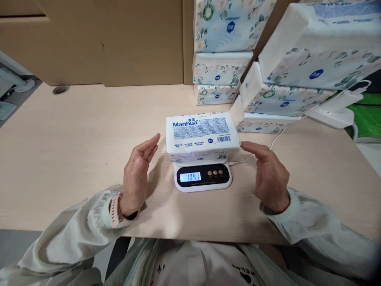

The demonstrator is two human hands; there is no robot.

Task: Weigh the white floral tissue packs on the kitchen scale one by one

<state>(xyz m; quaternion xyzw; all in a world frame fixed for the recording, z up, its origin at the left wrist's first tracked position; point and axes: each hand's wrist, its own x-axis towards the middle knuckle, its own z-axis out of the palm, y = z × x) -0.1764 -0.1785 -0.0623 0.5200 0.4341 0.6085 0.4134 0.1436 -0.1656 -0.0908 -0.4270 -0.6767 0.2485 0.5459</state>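
Observation:
A white pack of tissues with blue print and a barcode lies flat on a small white digital scale, whose lit display reads 104.1. My left hand is a little to the left of the pack, apart from it, with fingers stretched out and nothing in them. On the other side, my right hand has its fingers extended, their tips at the pack's right end; whether they touch it I cannot tell. A white cable runs from the scale's right side.
Floral tissue packs are stacked at the back and on the right. Behind the wooden table stands a large cardboard box. A round cable hole is at the back left. A white device stands by the right stack.

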